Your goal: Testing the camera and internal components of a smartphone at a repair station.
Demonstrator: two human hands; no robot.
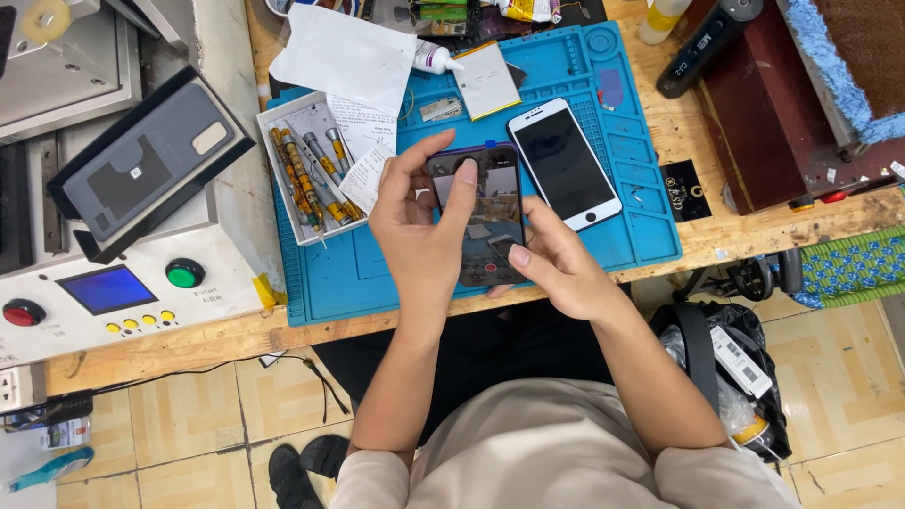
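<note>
- Beige-clad shoulders and two bare forearms fill the bottom of the view, reaching up toward the table (726, 236).
- Left hand (419, 231) cradles a dark phone (479, 217) from its left side, fingers curled around the upper edge and the thumb laid across the top of the lit screen.
- Right hand (556, 269) grips the lower right corner of the same phone, thumb tip pressed near the bottom of the screen, fingers wrapped underneath.
- That phone is held upright just above the near part of a blue work mat (377, 273), with its lower end past the mat's front edge; the screen shows a camera-style view.
- Just beside it to the right, a white phone (564, 162) lies face up on the mat with a dark screen.
- Left of the hands, a grey tray (283, 118) holds yellow-tipped tools, partly covered by white paper slips (363, 141).
- Farther left sits a grey machine (104, 292) with a blue display, a green button and a red button; a dark phone back cover (151, 165) rests on it in a black tray.
- Black sandals (306, 462) sit on the tiled floor below.
</note>
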